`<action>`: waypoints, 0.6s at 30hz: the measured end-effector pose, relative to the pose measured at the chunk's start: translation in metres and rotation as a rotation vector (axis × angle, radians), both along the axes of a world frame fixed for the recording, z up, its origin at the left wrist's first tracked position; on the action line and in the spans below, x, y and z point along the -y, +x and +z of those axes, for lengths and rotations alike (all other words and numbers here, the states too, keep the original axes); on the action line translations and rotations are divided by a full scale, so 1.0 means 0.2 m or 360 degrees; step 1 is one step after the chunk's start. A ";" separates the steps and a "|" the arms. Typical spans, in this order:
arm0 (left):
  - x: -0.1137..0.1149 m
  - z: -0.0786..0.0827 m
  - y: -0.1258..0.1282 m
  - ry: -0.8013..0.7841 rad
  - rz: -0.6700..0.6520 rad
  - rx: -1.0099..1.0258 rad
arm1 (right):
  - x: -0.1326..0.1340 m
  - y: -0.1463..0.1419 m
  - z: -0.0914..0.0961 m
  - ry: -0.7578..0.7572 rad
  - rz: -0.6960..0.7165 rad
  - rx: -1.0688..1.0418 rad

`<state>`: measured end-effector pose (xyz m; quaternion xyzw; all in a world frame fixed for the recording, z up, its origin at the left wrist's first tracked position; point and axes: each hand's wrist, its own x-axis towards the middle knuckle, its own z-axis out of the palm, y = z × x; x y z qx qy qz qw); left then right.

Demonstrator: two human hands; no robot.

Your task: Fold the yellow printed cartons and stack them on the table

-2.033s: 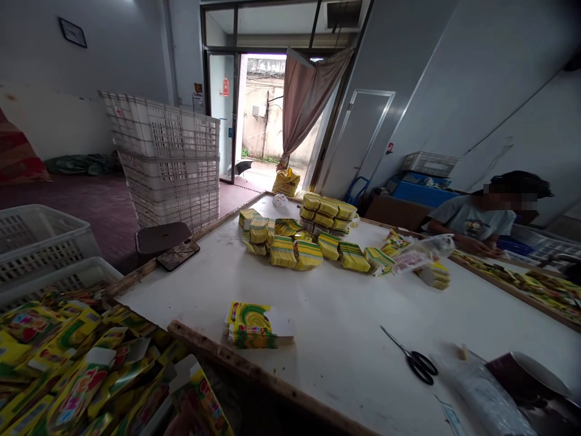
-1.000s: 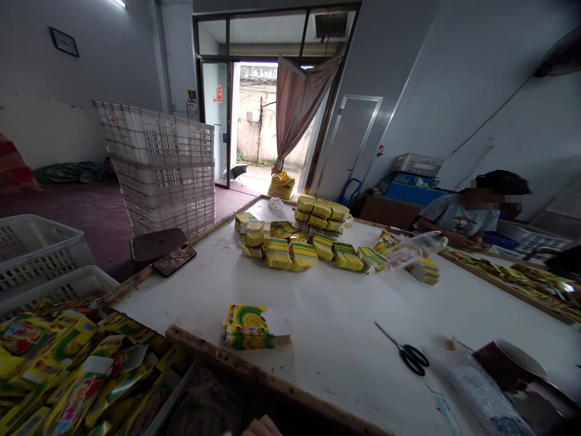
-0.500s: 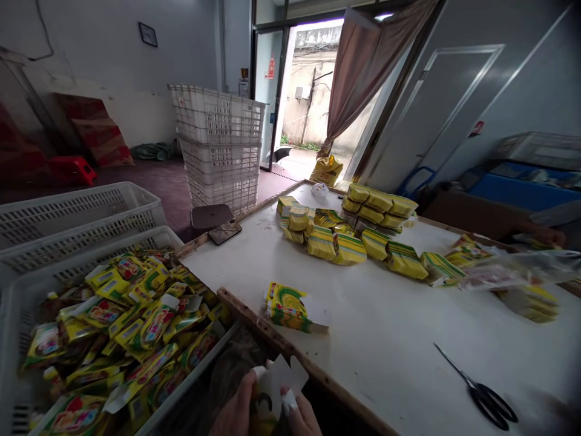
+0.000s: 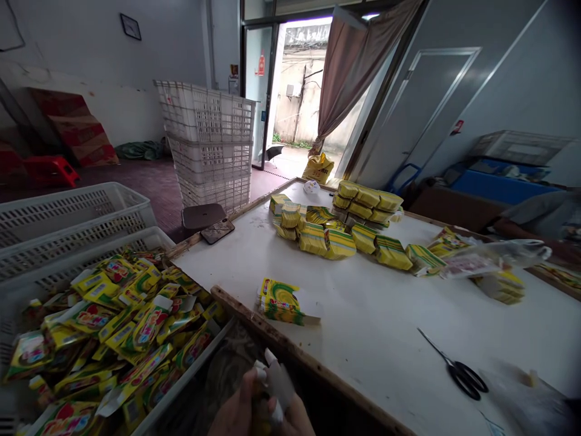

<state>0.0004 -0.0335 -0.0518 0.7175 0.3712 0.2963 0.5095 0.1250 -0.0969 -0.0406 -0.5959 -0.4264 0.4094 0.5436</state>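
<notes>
Below the table edge, my left hand (image 4: 235, 407) and my right hand (image 4: 296, 416) are closed around a small cardboard box (image 4: 282, 386) with pale flaps. White coverings show on some fingertips. The lower part of the box is dark and partly hidden by my fingers. In front of my hands, a small stack of flat yellow-green boxes (image 4: 279, 298) lies near the table's wooden edge. To the left, a white crate (image 4: 181, 369) is heaped with yellow printed boxes (image 4: 113, 321).
Bundled yellow cartons (image 4: 313, 238) line the white table (image 4: 363, 339). Black-handled scissors (image 4: 467, 378), a phone (image 4: 218, 231) and a plastic bag (image 4: 490, 257) also lie there. Stacked crates (image 4: 209, 139) stand behind. Another person's arm (image 4: 521, 229) shows at far right.
The box's pale flaps were spread wide and now look narrower, folded between my fingers. The whole view has shifted slightly, bringing more of the table's right side and the other person into sight.
</notes>
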 end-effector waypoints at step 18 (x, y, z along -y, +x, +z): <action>-0.14 0.31 -0.08 0.0076 -0.0334 -0.0454 | -0.02 0.15 0.11 0.0116 0.0583 0.0745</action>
